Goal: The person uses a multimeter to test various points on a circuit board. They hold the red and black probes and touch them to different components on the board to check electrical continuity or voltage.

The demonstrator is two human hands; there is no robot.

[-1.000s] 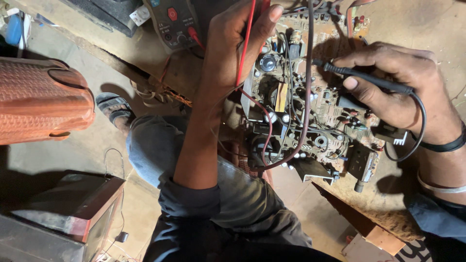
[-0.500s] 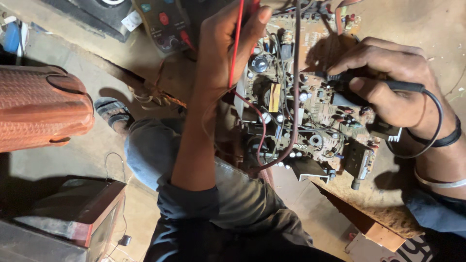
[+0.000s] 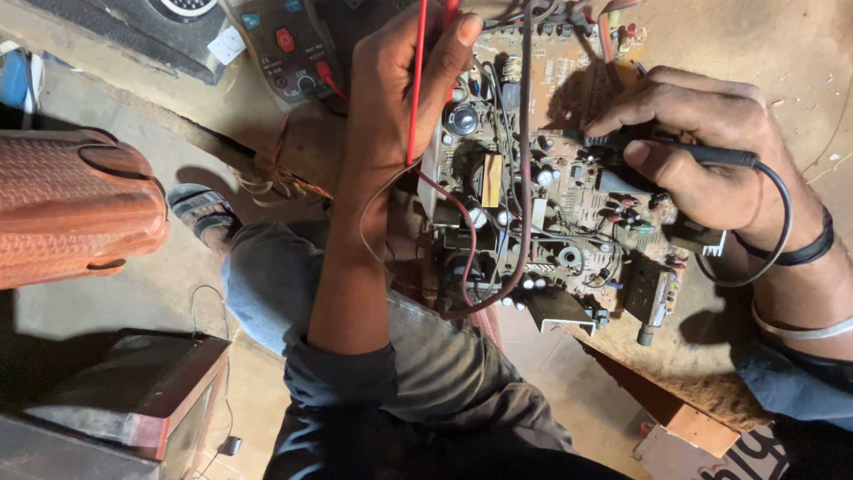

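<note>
Your left hand (image 3: 391, 89) pinches the red probe (image 3: 418, 80), which runs upright over the circuit board (image 3: 551, 204) on the workbench. Your right hand (image 3: 702, 151) grips the black probe (image 3: 675, 153), lying level, tip pointing left onto the board.

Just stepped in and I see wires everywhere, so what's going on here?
A seated person is probing a bare circuit board lying on a worn wooden bench. The left hand pinches a red test lead above the board's upper left part. The right hand grips a black probe, its tip down among the components. A handheld meter lies at the top left, a red wire plugged in.
</note>
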